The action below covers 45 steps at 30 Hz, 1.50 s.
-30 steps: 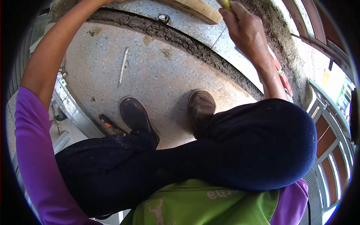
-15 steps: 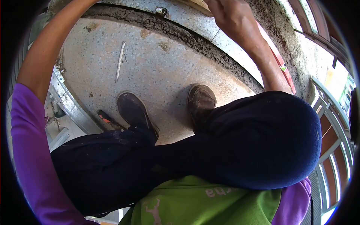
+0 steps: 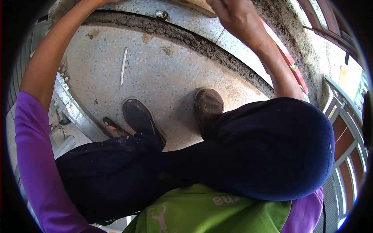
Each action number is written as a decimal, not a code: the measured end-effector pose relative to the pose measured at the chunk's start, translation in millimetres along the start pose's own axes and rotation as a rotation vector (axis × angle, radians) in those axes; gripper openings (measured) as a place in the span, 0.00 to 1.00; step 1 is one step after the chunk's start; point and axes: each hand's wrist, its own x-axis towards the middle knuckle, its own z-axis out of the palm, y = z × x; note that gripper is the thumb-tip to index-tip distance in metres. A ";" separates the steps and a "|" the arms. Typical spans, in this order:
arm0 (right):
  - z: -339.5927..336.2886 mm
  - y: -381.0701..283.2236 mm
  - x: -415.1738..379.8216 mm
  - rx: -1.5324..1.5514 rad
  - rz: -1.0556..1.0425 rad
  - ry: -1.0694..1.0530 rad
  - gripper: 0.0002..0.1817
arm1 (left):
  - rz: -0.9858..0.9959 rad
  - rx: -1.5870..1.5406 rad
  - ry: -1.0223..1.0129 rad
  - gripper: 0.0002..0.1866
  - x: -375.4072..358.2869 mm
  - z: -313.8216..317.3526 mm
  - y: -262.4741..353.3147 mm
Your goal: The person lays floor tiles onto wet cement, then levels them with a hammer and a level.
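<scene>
My right hand (image 3: 235, 14) is at the top edge, its fingers curled and partly cut off. It is next to the end of a wooden piece (image 3: 196, 7); what it holds cannot be made out. A red level-like bar (image 3: 289, 60) lies beyond my right forearm. Only my left forearm shows, reaching up to the top edge, and the left hand is almost wholly out of the picture. Below the wood, a small metal fitting (image 3: 161, 15) sits on the speckled tile (image 3: 186, 21), beside a strip of grey mortar (image 3: 171, 35).
A thin white stick (image 3: 124, 66) lies on the speckled floor (image 3: 155, 66) before my shoes. An orange and black tool (image 3: 110, 124) is by my left shoe. A curved-looking metal rail (image 3: 74, 108) runs at the left, and a metal railing (image 3: 345, 116) stands at the right.
The view has shifted slightly. My left forearm reaches a little farther right at the top edge; my right hand remains beside the wood with its fingers curled.
</scene>
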 end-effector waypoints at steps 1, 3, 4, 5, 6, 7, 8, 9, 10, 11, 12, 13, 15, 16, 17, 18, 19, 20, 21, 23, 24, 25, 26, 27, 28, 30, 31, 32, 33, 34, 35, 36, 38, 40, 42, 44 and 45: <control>-7.4 -5.4 -4.2 0.019 0.067 -0.004 0.09 | -0.014 -0.010 -0.034 0.27 0.2 -1.6 2.4; -24.6 -8.9 -12.8 0.064 0.064 0.085 0.09 | -0.021 -0.029 -0.025 0.29 -0.2 3.6 -2.6; -30.3 -8.5 -18.4 0.052 0.129 0.098 0.10 | -0.022 -0.036 -0.020 0.29 -1.1 4.4 -5.7; -35.1 -8.7 -22.7 0.040 0.195 0.115 0.10 | -0.013 -0.015 0.000 0.30 -2.2 6.4 -7.6; -38.1 -9.3 -26.9 0.069 0.211 0.130 0.10 | -0.003 0.007 0.021 0.30 -4.0 9.5 -8.5; -40.7 -8.4 -32.6 0.094 0.229 0.148 0.11 | 0.010 0.029 0.044 0.31 -3.1 10.6 -8.8; -42.5 -5.7 -38.8 0.118 0.249 0.164 0.11 | 0.051 0.077 0.054 0.31 -2.6 10.3 -9.8; -42.5 -2.3 -44.2 0.064 0.183 0.173 0.10 | 0.027 0.058 0.020 0.30 -1.9 10.6 -10.9; -40.3 1.2 -49.4 0.012 0.115 0.181 0.10 | 0.000 0.040 -0.015 0.30 -2.4 9.6 -10.5; -36.6 6.8 -58.0 -0.036 0.051 0.194 0.09 | -0.023 0.028 -0.054 0.30 1.2 7.2 -7.6; -25.2 15.2 -69.4 -0.021 0.278 0.096 0.12 | -0.052 0.087 -0.069 0.29 2.2 7.6 -5.2; -21.2 16.3 -70.9 -0.051 0.221 0.079 0.12 | -0.051 0.072 -0.064 0.28 1.9 8.0 -1.8; -13.5 14.3 -60.7 -0.112 0.091 0.062 0.12 | -0.052 0.062 -0.046 0.27 0.5 6.6 0.8; -8.8 13.6 -55.6 -0.168 0.033 0.047 0.12 | -0.018 0.038 0.030 0.24 -2.3 10.1 -1.6; -5.3 8.3 -51.5 -0.141 0.070 0.012 0.11 | -0.096 0.042 -0.035 0.23 0.3 4.3 5.4; -0.5 7.1 -47.9 -0.148 0.054 0.006 0.11 | -0.114 0.042 -0.089 0.25 4.1 -0.6 8.1; 3.9 5.9 -45.0 -0.157 0.040 -0.007 0.11 | -0.134 0.036 -0.144 0.27 4.3 -2.3 7.9; 5.9 3.4 -42.7 -0.180 0.048 -0.036 0.11 | -0.109 0.078 -0.086 0.29 0.8 4.3 1.2; 8.1 4.6 -40.8 -0.175 0.050 -0.032 0.11 | -0.082 0.115 -0.028 0.30 -1.9 13.3 -6.0; 12.1 4.1 -39.4 -0.162 0.057 -0.041 0.11 | -0.063 0.155 0.015 0.32 -2.6 17.8 -12.7; 11.0 4.2 -39.4 -0.166 0.075 -0.067 0.11 | -0.068 0.158 0.002 0.33 -2.0 19.6 -17.6; 10.5 6.4 -38.3 -0.160 0.034 -0.041 0.11 | -0.076 0.155 -0.013 0.34 -2.2 20.8 -18.5; 12.0 11.3 -37.1 -0.152 -0.004 -0.021 0.11 | -0.045 0.092 -0.012 0.33 -2.4 17.6 -16.9; 12.1 13.5 -37.0 -0.145 -0.043 0.002 0.12 | -0.065 0.132 0.001 0.32 -2.5 17.1 -14.3; 8.4 10.4 -34.8 -0.124 -0.045 0.002 0.12 | -0.080 0.114 -0.030 0.32 1.0 9.6 -8.7; -2.6 -0.1 -27.8 -0.137 -0.066 0.065 0.09 | -0.091 0.085 -0.071 0.31 1.0 4.9 -6.5; -14.2 -15.8 -23.5 -0.096 -0.036 0.091 0.07 | -0.084 0.079 -0.074 0.31 2.5 5.2 -8.5; -12.7 -16.9 -20.3 -0.003 -0.083 0.153 0.07 | -0.077 0.076 -0.078 0.31 2.0 9.8 -10.1; -17.1 -22.2 -18.1 0.045 -0.107 0.151 0.07 | -0.057 0.067 -0.040 0.31 0.3 15.2 -13.4; -11.8 -19.8 -18.2 0.008 -0.112 0.139 0.07 | -0.036 0.061 -0.001 0.31 -2.4 20.0 -18.7; -3.4 -12.6 -16.7 -0.030 -0.122 0.131 0.08 | -0.016 0.060 0.042 0.31 -3.8 19.7 -19.2; 12.4 7.4 -12.6 -0.053 -0.096 0.040 0.09 | -0.039 0.060 0.021 0.31 -3.5 18.8 -19.0; 9.8 9.5 -6.5 -0.064 -0.113 0.011 0.12 | -0.078 0.060 -0.022 0.31 -0.8 13.0 -9.0; -1.0 7.2 -8.7 0.051 -0.006 -0.025 0.11 | -0.060 0.088 -0.011 0.31 -2.9 11.4 -4.7; -17.1 -1.5 -21.8 0.126 0.095 0.010 0.09 | -0.127 0.062 -0.072 0.31 3.0 5.3 1.5; -24.7 7.9 -49.3 0.146 0.128 0.002 0.12 | -0.113 0.097 -0.091 0.31 1.3 8.5 0.8; -28.9 13.2 -63.0 0.153 0.141 0.008 0.13 | -0.103 0.122 -0.094 0.32 2.5 7.3 -1.3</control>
